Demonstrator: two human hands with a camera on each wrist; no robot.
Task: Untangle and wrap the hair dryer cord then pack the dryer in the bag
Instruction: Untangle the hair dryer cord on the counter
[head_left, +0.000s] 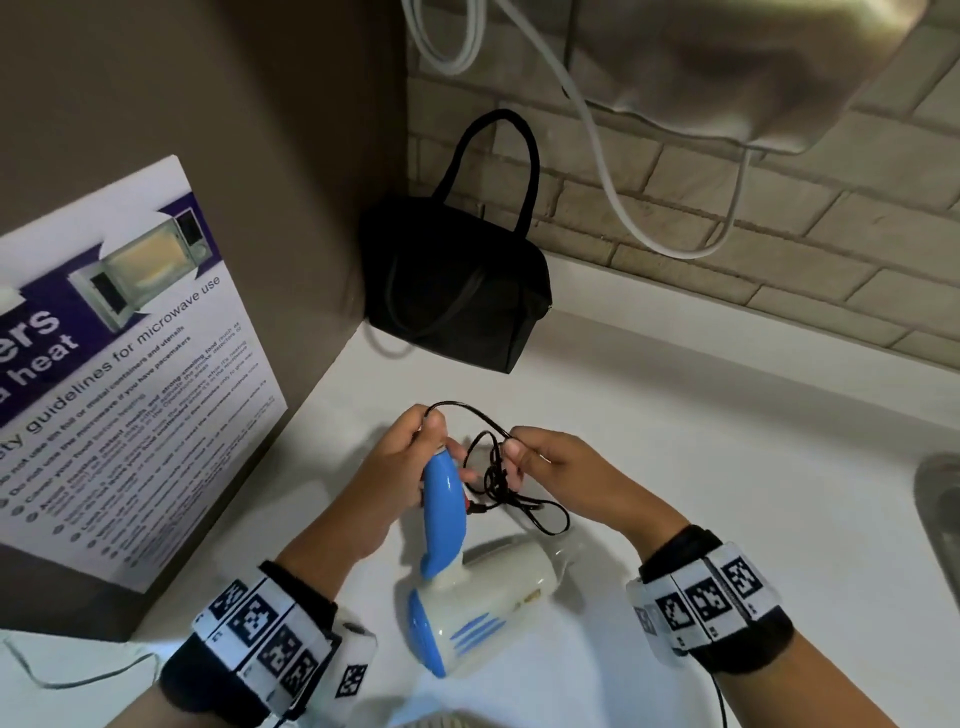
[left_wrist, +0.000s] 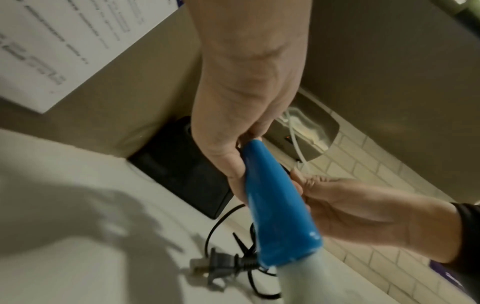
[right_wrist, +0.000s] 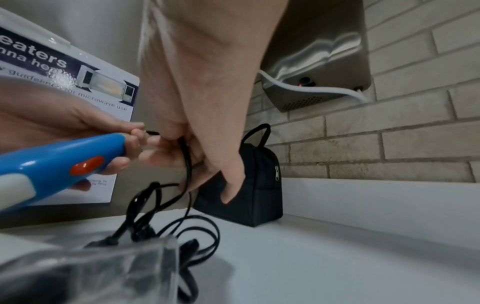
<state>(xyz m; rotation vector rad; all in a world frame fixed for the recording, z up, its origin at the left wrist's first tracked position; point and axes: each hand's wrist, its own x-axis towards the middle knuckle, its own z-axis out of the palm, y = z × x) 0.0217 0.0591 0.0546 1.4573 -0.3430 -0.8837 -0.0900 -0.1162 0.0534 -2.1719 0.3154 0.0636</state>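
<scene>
A white and blue hair dryer (head_left: 467, 603) lies on the white counter (head_left: 675, 467), its blue handle (head_left: 441, 509) (left_wrist: 275, 216) (right_wrist: 59, 160) pointing up and away. My left hand (head_left: 415, 452) (left_wrist: 246, 102) grips the tip of that handle where the cord leaves it. My right hand (head_left: 540, 457) (right_wrist: 202, 123) pinches the thin black cord (head_left: 498, 478) (right_wrist: 187, 160) a short way along. The rest of the cord hangs in a tangled bunch onto the counter, with the plug (left_wrist: 221, 263) lying beside the dryer. A black zip bag (head_left: 457, 291) (right_wrist: 254, 185) stands shut in the far corner.
A microwave guideline poster (head_left: 114, 374) leans on the brown side wall at the left. A metal wall unit (head_left: 727, 67) with white cables (head_left: 602, 156) hangs over the brick wall. A sink edge (head_left: 940, 509) shows at the right.
</scene>
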